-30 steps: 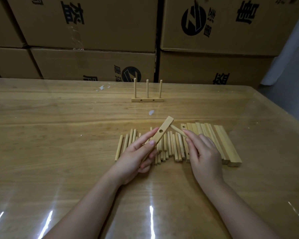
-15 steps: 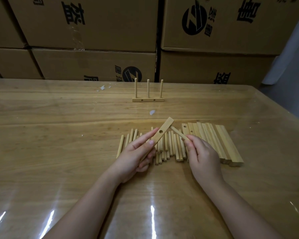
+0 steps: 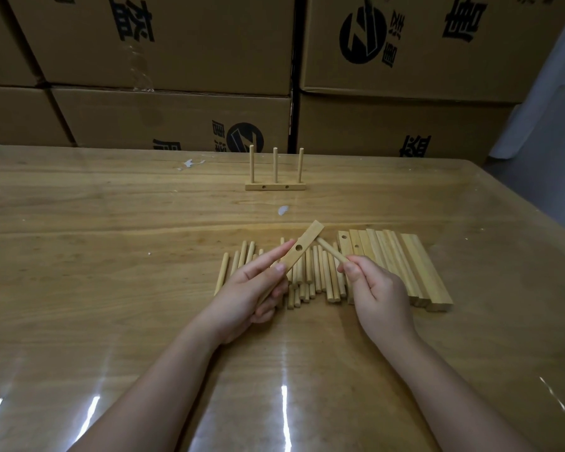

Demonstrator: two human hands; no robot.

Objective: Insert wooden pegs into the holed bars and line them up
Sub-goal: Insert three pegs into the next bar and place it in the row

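Lifted the short, round, pale wooden peg (image 3: 328, 251) off the heap of loose pale wooden pegs (image 3: 322, 275) since a second earlier and swung its far tip up beside the flat, pale wooden bar with a round hole (image 3: 302, 252); could not tell whether tip and bar touched; pinched the peg's near end in the right hand (image 3: 379, 295), between thumb and fingers (image 3: 351, 267), with the rest curled toward the palm; gripped the bar's lower half in the left hand (image 3: 248, 288), with fingers (image 3: 274, 256) stretched along its left edge and thumb pressed on its face; held it tilted, upper end pointing away and to the right, above that heap; found the loose pegs lying side by side on the glossy wooden surface (image 3: 111, 256), just left of a row of pale wooden bars (image 3: 405, 262) packed edge to edge, two of them with holes showing at the far end; noted farther back, well apart from both hands, a finished pale bar with three upright pegs (image 3: 275, 186) standing on the surface; noted a small white scrap (image 3: 283, 210) between it and the held bar; saw beyond the far edge stacked brown cardboard boxes (image 3: 177, 44) with black print.
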